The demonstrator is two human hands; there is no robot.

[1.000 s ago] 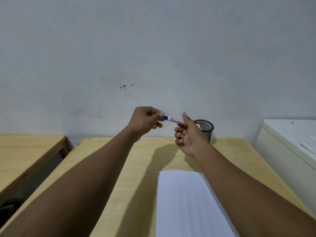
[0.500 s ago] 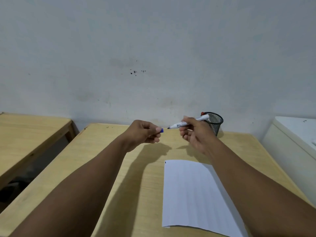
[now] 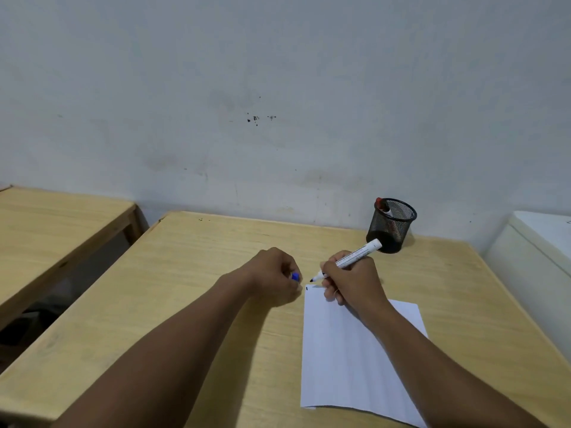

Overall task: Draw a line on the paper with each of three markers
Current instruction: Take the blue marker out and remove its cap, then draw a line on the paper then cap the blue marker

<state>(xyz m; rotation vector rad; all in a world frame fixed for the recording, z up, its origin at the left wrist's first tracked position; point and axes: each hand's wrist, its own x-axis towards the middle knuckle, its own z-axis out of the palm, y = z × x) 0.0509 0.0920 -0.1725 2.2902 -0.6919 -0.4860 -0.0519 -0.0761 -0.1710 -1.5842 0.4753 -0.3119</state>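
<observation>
A white sheet of paper (image 3: 349, 359) lies on the wooden desk (image 3: 191, 273). My right hand (image 3: 352, 281) grips an uncapped white marker (image 3: 355, 256), its dark tip just above the paper's far left corner, beside a small dark mark there. My left hand (image 3: 275, 274) is closed on the blue cap (image 3: 295, 276), resting on the desk just left of the paper. A black mesh pen cup (image 3: 391, 225) at the desk's far right holds a red-capped marker (image 3: 382, 206).
A second wooden desk (image 3: 52, 223) stands to the left across a gap. A white cabinet (image 3: 537, 251) sits right of the desk. The grey wall runs close behind the desk's far edge.
The cap came off the marker, left hand keeping it. Both hands dropped from in front of the wall to the desk, the marker tip now at the paper's corner.
</observation>
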